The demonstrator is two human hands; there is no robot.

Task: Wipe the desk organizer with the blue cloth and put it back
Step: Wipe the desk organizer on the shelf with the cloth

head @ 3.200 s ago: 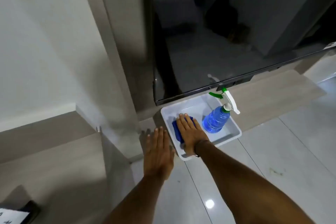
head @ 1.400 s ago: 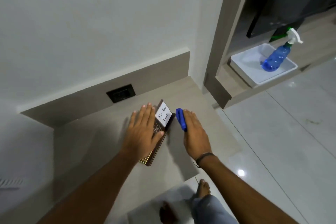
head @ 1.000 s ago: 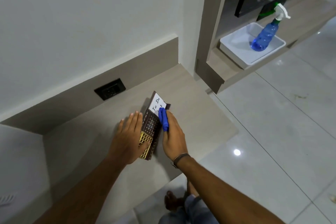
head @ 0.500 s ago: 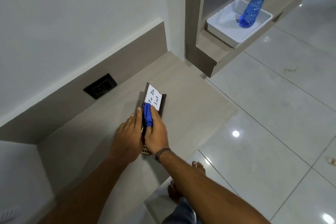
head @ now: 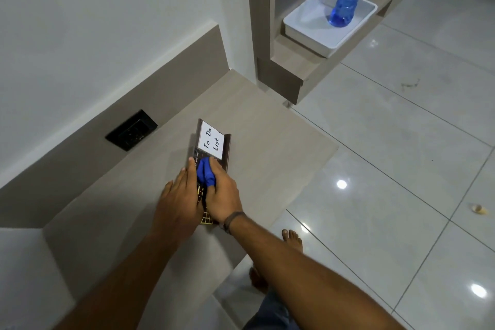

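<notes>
The desk organizer (head: 227, 147) is a dark brown flat piece with a white "To Do List" card at its far end and a gold grid at its near end. It lies on the pale wooden desk top (head: 267, 126). My right hand (head: 223, 194) presses the bunched blue cloth (head: 205, 175) onto the organizer's middle. My left hand (head: 179, 202) lies flat along the organizer's left side, fingers touching it, holding it steady. Both hands hide most of the organizer's middle and near part.
A black wall socket (head: 131, 130) sits in the panel behind the desk. On a lower ledge at the upper right stands a white tray (head: 308, 27) with a blue spray bottle (head: 345, 2). My bare feet (head: 292, 240) stand on the glossy tiled floor below the desk edge.
My right hand carried the blue cloth from the white tray to the desk and onto the organizer. It slid from the organizer's right edge to its middle. My left hand closed in on the left side.
</notes>
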